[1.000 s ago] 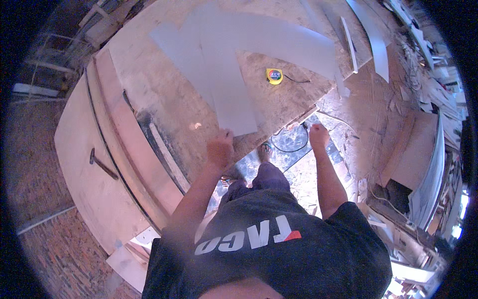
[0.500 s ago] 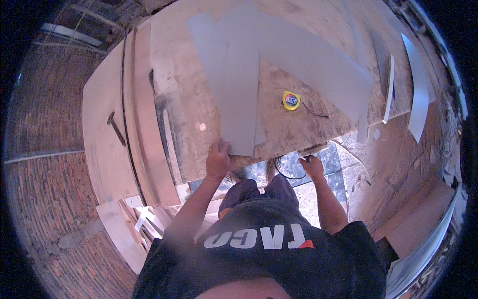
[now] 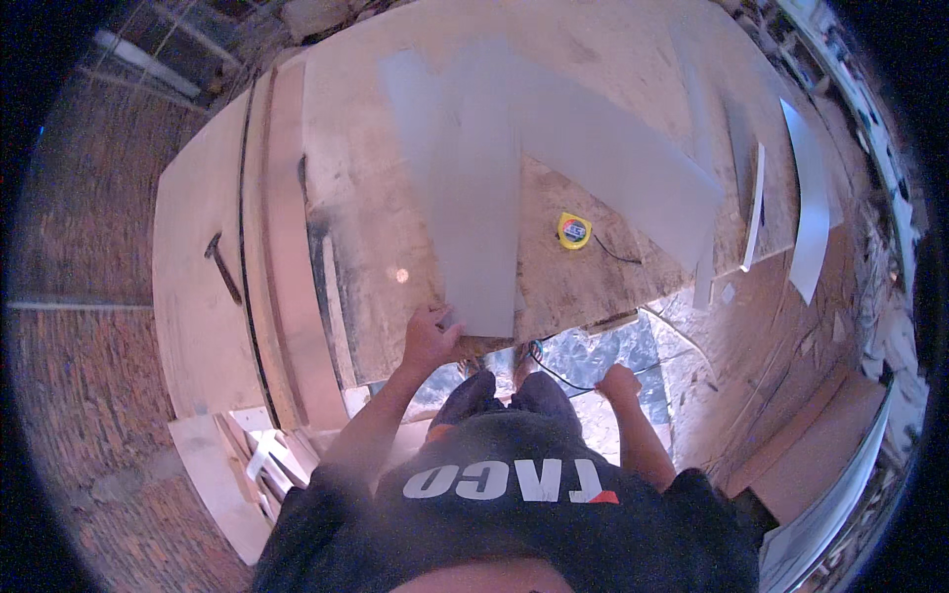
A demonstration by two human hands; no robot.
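Observation:
My left hand (image 3: pixel 430 338) is closed at the near edge of the wooden table, beside the near end of a long grey sheet strip (image 3: pixel 479 217). A small grey bit shows between its thumb and fingers, too small to name. Off the table's edge to the right, my right hand (image 3: pixel 619 384) is closed around a thin black cable (image 3: pixel 563 378), which runs left toward my legs. Right of the grey strip lies a yellow tape measure (image 3: pixel 573 230). A second grey strip (image 3: pixel 623 148) slants away to the right, meeting the first at the far side.
A hammer (image 3: pixel 223 267) lies on the left board, past a long wooden rail (image 3: pixel 262 247). Narrow white strips (image 3: pixel 809 198) stick out over the table's right side. Offcuts (image 3: pixel 265 457) stand at the lower left. Boards (image 3: pixel 820 450) lean at the lower right.
My right hand has come down and away from the table edge, drawing the cable out straighter. My left hand stays by the strip's near end. The whole view has shifted slightly.

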